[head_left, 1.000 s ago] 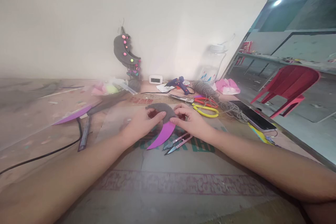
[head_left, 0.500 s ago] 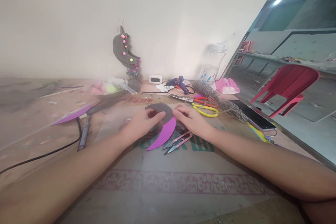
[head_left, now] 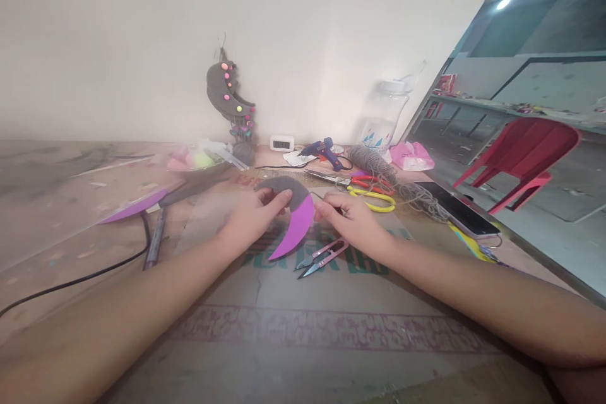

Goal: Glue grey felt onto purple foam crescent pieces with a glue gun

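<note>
A purple crescent [head_left: 297, 226] is pinched between the thumb and fingers of my left hand [head_left: 252, 218]. Grey yarn [head_left: 294, 187] wraps its upper part, while the lower, pointed half is bare. Just right of the crescent, my right hand [head_left: 353, 219] is closed in a pinch. A thin grey strand runs from the crescent's edge into those fingers. Thread snips [head_left: 324, 257] lie on the table below my right hand, blades pointing left. The grey yarn skein [head_left: 372, 159] is farther back on the right, with loose loops trailing toward a phone.
Behind the hands lie yellow-and-red-handled scissors [head_left: 374, 199], a blue glue gun [head_left: 324, 153] and a small white clock [head_left: 281, 142]. A decorated grey crescent [head_left: 227, 91] hangs against the white wall. A clear bottle [head_left: 384, 115] and a phone [head_left: 457, 208] stand and lie at right.
My right hand has moved off the crescent's edge, slightly to the right, with the strand stretched between. The crescent has risen and tilted a little in my left hand.
</note>
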The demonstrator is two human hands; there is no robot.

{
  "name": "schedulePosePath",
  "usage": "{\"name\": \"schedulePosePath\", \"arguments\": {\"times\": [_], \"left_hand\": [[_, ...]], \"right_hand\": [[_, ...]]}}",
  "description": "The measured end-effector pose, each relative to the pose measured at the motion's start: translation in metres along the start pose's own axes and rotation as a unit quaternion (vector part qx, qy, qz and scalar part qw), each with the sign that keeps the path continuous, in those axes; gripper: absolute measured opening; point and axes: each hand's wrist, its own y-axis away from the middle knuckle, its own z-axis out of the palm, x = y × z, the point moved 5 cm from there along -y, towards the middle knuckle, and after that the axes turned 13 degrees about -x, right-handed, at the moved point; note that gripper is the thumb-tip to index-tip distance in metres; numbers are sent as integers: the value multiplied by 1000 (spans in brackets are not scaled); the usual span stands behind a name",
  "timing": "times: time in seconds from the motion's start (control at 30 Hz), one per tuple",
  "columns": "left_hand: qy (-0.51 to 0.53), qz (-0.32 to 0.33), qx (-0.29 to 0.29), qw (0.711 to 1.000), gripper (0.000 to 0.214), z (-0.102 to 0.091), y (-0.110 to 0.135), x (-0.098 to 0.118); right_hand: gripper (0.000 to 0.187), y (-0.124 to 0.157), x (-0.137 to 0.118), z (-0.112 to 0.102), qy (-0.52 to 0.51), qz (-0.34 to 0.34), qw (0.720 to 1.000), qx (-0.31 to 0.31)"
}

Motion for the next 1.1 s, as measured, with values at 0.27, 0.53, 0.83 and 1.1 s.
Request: {"name": "schedulePosePath", "arguments": {"times": [0.27,0.53,0.83,1.1], "left_hand": [[-28,21,5,999,40,4,7,10],[-84,33,-10,996,42,10,11,17],[-63,37,-20,997,42,12,11,16],[-2,5,-3,1000,40,6,7,10]], "right_hand": [[32,-11,7,18,-209,54,970,-113],[37,-8,9,19,-206,119,966,-105],[35,-7,10,19,-179,106,974,-95],[49,-9,15,10,-208,57,975,-53]]}}
